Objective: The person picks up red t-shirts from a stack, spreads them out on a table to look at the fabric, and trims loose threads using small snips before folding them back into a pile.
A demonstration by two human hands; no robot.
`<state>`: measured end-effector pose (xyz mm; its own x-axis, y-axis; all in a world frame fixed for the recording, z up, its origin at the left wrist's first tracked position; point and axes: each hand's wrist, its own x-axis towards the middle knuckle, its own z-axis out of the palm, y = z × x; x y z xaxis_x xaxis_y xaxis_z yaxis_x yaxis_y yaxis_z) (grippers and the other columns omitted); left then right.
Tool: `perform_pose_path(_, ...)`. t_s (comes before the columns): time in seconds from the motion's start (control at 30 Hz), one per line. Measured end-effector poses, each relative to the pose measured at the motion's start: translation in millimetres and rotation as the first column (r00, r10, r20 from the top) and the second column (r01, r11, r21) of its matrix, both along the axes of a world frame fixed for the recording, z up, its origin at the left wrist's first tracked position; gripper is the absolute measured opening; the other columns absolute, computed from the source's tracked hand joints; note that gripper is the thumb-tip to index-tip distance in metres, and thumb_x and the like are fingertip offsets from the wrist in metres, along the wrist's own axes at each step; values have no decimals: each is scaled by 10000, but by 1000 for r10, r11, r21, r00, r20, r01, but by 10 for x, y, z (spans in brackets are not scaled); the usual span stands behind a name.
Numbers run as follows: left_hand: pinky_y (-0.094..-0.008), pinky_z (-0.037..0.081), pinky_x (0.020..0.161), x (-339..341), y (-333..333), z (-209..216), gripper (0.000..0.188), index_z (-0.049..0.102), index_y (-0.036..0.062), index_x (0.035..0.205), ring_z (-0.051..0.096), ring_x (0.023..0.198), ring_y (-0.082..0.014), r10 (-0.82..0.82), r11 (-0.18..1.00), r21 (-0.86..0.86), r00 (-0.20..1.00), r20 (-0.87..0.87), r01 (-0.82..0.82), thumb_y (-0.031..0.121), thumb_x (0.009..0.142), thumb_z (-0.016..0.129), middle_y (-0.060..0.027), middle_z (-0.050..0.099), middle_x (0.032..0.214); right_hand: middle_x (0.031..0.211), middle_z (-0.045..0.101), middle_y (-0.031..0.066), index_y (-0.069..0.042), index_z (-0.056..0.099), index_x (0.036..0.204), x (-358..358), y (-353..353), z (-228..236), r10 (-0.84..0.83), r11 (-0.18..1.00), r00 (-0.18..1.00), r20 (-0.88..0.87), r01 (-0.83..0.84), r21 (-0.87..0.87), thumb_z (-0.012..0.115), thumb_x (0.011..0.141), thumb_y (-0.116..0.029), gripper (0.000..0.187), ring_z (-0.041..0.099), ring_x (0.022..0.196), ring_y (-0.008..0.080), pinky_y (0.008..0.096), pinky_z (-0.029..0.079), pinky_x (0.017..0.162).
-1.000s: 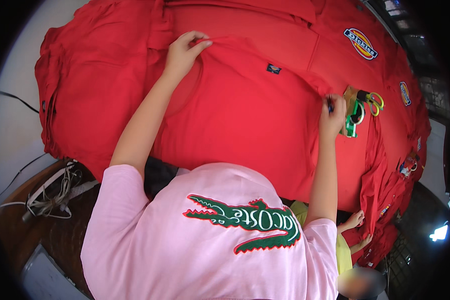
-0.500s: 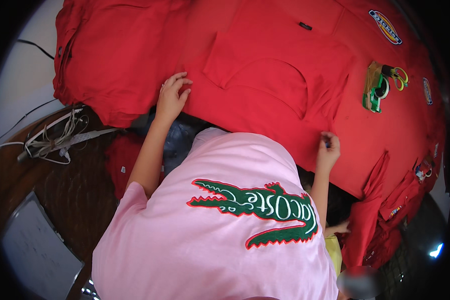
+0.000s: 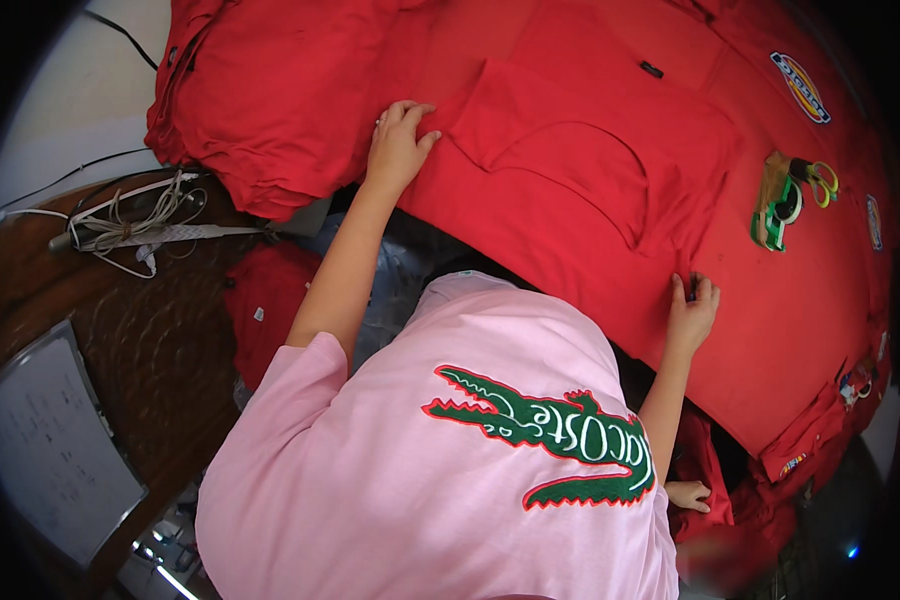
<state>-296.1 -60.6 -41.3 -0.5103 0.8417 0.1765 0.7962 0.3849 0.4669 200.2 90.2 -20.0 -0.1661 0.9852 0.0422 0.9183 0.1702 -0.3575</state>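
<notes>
Red, soft-cloth garment with curved neckline (image 3: 570, 245) lies over the flat, red cloth layer (image 3: 760, 345). Left hand's (image 3: 400, 148) fingers spread loosely; whether right hand's (image 3: 693, 312) bent fingers grasp, I cannot tell. Uneven pulling could wrinkle it.

Red pile (image 3: 280, 100) blocks hands (image 3: 400, 150) (image 3: 692, 318) leftward.

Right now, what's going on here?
A person in pink has a red shirt spread over more red cloth, left hand at its left side, right hand at its near right edge. A pile of red clothes lies left; a green tape dispenser and scissors lie right. Another person's hand shows lower right.
</notes>
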Motion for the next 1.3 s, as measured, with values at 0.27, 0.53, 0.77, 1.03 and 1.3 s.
perform_pose_path(0.27, -330, 530, 758, -116, 18, -45, 306, 663, 22, 1126, 639, 818, -198, 137, 990, -52, 961, 240, -128, 155, 875, 778, -120, 668, 936, 1133, 629, 112, -104, 672, 1076, 182, -102, -13, 76, 991, 972, -223, -49, 122, 768, 884, -194, 233, 665, 985, 332, 428, 548, 826)
perform_pose_path(0.53, -318, 448, 1009, -327, -220, 81, 187, 645, 79, 1118, 597, 1120, -133, -135, 934, 209, 255, 957, -289, 209, 990, 687, 0, 660, 1159, 1075, 620, 115, -82, 692, 1091, 99, -53, 35, -55, 998, 997, -60, 52, -40, 819, 834, -250, 332, 648, 920, 327, 445, 537, 787)
perform_pose_path(0.77, -304, 491, 1002, 51, -344, 500, 436, 657, -24, 1256, 666, 1052, -143, 231, 943, -272, 216, 949, 190, 206, 905, 775, -57, 726, 1165, 695, 486, 26, 1, 583, 789, 389, -63, 378, -141, 894, 939, -312, -15, -449, 831, 830, -218, 334, 514, 689, 131, 315, 407, 615)
perform_pose_path(1.03, -363, 546, 858, -1095, -287, 1613, 449, 661, -11, 1097, 684, 930, -201, -426, 881, 389, 92, 900, 270, 96, 718, 875, -82, 713, 1038, 789, 545, 23, -120, 481, 769, 653, 410, 1748, -68, 988, 337, -939, -106, -110, 769, 842, -67, 301, 512, 737, 109, 275, 426, 725)
perform_pose_path(1.3, -381, 510, 1014, -787, 2107, 2188, 457, 560, -41, 1308, 656, 1158, -220, -345, 938, 332, 369, 863, 101, 313, 1025, 619, -145, 673, 1284, 994, 693, 24, 7, 690, 1018, -17, 2348, 1533, 132, 929, 626, -768, 193, 317, 890, 808, -151, 330, 638, 928, 112, 251, 501, 894)
